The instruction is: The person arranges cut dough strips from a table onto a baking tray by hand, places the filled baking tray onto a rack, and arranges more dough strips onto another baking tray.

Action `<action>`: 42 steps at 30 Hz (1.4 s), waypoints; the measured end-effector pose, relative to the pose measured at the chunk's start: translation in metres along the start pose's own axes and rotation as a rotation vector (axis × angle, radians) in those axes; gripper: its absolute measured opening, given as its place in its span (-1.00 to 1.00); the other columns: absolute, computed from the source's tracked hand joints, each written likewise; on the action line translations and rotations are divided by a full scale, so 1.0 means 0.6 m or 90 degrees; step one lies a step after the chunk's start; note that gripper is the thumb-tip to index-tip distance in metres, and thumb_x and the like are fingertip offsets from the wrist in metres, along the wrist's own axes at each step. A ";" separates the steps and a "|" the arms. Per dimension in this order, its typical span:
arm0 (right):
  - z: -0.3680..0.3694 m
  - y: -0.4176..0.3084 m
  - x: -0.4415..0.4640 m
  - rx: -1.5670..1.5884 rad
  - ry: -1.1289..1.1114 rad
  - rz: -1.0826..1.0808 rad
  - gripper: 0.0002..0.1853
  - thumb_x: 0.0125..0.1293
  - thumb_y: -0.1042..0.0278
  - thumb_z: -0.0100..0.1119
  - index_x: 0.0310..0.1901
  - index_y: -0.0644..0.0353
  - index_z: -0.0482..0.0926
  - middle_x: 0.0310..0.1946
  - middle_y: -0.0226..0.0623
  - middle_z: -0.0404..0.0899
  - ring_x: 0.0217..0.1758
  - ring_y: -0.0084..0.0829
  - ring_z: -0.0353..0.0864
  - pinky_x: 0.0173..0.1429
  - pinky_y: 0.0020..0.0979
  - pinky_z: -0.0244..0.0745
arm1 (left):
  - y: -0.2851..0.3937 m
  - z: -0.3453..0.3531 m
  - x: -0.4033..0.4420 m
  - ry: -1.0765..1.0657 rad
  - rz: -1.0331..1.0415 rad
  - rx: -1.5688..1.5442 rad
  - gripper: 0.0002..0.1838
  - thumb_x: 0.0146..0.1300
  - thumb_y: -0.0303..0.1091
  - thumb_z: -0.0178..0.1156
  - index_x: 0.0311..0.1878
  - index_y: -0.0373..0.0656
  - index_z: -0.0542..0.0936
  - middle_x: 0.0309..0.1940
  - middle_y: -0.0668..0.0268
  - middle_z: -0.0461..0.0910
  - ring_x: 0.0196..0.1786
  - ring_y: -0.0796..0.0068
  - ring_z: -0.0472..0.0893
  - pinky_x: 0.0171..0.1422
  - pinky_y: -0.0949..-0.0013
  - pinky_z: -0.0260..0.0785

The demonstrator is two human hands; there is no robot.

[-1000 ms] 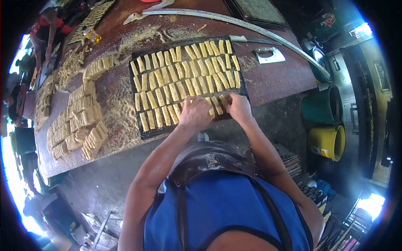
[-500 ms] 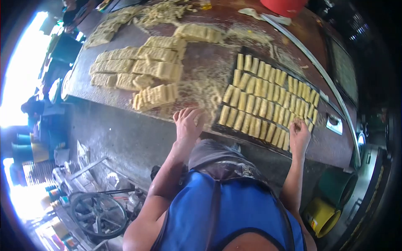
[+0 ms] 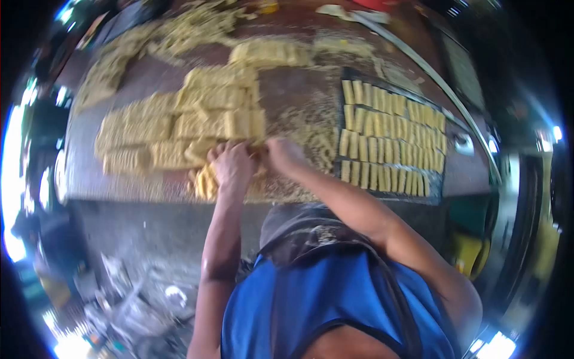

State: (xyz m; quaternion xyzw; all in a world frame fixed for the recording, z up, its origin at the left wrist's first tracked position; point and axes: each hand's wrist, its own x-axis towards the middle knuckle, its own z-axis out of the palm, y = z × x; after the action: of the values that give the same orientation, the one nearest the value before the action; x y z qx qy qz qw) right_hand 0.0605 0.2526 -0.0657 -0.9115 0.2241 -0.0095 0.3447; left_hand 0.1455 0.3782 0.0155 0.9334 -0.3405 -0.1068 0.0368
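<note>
At the left, blocks of pale dough sticks (image 3: 140, 128) stand stacked on the floury table (image 3: 293, 93), packed side by side; in front of them, near the table's edge, lies a smaller pile of sticks (image 3: 205, 182), looser and leaning; the left hand (image 3: 232, 161) is over this pile's right end, its fingers bent and partly spread, though whether they pinch any stick cannot be told; close beside it, the right hand (image 3: 284, 154) reaches in, blurred, its fingertips out of clear sight, so their opening and any hold cannot be told; the sticks look light, soft and easily dented, dusty rather than slippery, and would probably be best held along their long sides, a few together, with gentle, even pressure; further right, beyond scattered crumbs (image 3: 311, 134), a dark baking tray (image 3: 353, 74) carries four rows of separate sticks (image 3: 359, 117)
</note>
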 end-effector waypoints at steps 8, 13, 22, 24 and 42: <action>-0.036 -0.038 -0.010 0.228 0.000 0.080 -0.81 0.15 0.34 0.31 -0.26 0.25 0.62 -0.27 -0.01 0.70 -0.14 -0.02 0.71 -0.09 -0.10 0.62 | -0.003 -0.013 -0.006 0.000 0.074 -0.181 -0.65 0.07 -0.30 0.43 -0.04 -0.08 0.69 -0.04 0.25 0.72 0.14 0.23 0.61 0.37 -0.02 0.15; -0.200 0.041 -0.093 0.418 -0.055 0.132 -0.75 0.21 0.39 0.37 -0.15 0.30 0.55 -0.24 -0.19 0.61 -0.28 -0.43 0.61 -0.26 -0.36 0.61 | 0.051 -0.021 0.008 -0.035 0.127 -0.333 -0.68 0.23 -0.29 0.41 0.01 -0.21 0.65 -0.05 0.17 0.72 -0.07 0.21 0.70 0.04 0.01 0.57; -0.477 0.416 -0.528 0.182 0.386 0.427 -0.71 0.22 0.28 0.37 -0.11 0.28 0.61 -0.27 -0.24 0.69 -0.25 -0.45 0.69 -0.12 -0.34 0.62 | 0.533 -0.006 -0.066 -0.344 0.417 -0.520 -0.65 0.34 -0.17 0.30 0.06 -0.21 0.61 -0.05 0.10 0.72 0.01 0.32 0.71 0.18 0.25 0.55; -0.489 0.489 -0.578 0.213 0.406 0.458 -0.69 0.19 0.27 0.36 -0.14 0.32 0.61 -0.30 -0.19 0.69 -0.27 -0.35 0.71 -0.13 -0.28 0.62 | 0.656 0.030 -0.097 -0.419 0.451 -0.531 -0.61 0.30 -0.15 0.32 0.06 -0.22 0.62 -0.06 0.16 0.73 -0.04 0.32 0.73 0.13 0.26 0.55; -0.479 0.439 -0.560 -0.096 0.193 0.299 -0.81 0.30 0.25 0.21 -0.19 0.18 0.63 -0.21 -0.07 0.67 -0.09 -0.05 0.70 -0.01 -0.06 0.59 | 0.747 0.119 -0.130 -0.138 0.452 -0.136 -0.70 0.14 -0.06 0.42 -0.09 0.07 0.78 -0.11 0.24 0.70 0.10 0.20 0.61 0.37 0.01 0.24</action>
State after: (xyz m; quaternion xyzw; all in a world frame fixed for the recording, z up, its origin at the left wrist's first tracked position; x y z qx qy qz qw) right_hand -0.3969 0.0384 0.0328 -0.8460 0.4779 -0.0491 0.2313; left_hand -0.2102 0.0857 0.0232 0.7318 -0.6311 -0.2207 0.1321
